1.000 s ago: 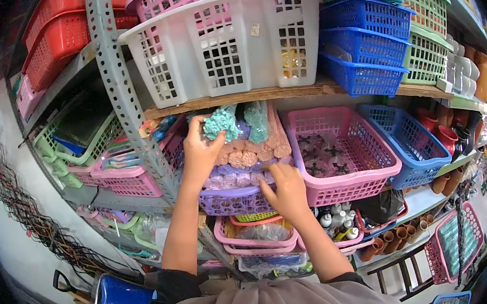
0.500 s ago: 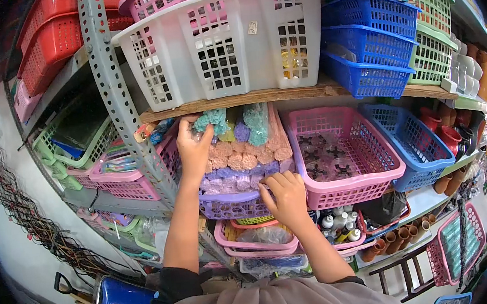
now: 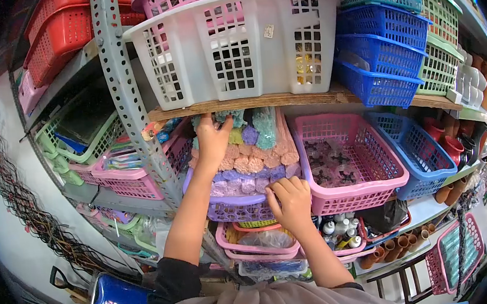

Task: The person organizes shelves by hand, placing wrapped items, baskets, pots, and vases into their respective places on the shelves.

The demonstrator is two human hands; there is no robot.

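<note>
A: Where's the L hand [image 3: 214, 146]?
B: Up in the back L part of the purple plastic basket w/ openwork sides [image 3: 237, 211], at the crinkly teal bundle [image 3: 236, 117], just under the wooden shelf board [image 3: 239, 104].

A: Fingers [image 3: 207, 124]?
B: Part open, thumb apart from the rest, at the teal stuff. Can't tell if they've got hold of it.

A: & the R hand [image 3: 292, 203]?
B: At the basket's front rim, twd the R end. Fingers loosely bent, thumb apart, nothing visible gripped.

A: What else is in that basket?
B: Rows, approx. bottom to top: pale lilac rolls [image 3: 246, 185], a violet row [image 3: 275, 173], peach textured rolls [image 3: 248, 163]. Above those, a yellow-green bundle [image 3: 235, 136], a small purple bundle [image 3: 249, 135] & a longer teal roll in clear wrap [image 3: 265, 130], R of the L hand.

A: Next to it?
B: R side: pink plastic basket [image 3: 359, 201] w/ clear & black small items [image 3: 331, 163] inside, then a lt. blue plastic basket [image 3: 431, 180]. L side: grey perforated metal post [image 3: 123, 84].

A: Above?
B: Big white plastic basket w/ grid openings [image 3: 187, 70] on the board; R of it, a stack of dk. blue plastic baskets [image 3: 383, 58].

A: Below?
B: Pink basket w/ a clear bag in it [image 3: 258, 251]; R of that, small bottles, mostly white [image 3: 341, 230].
</note>
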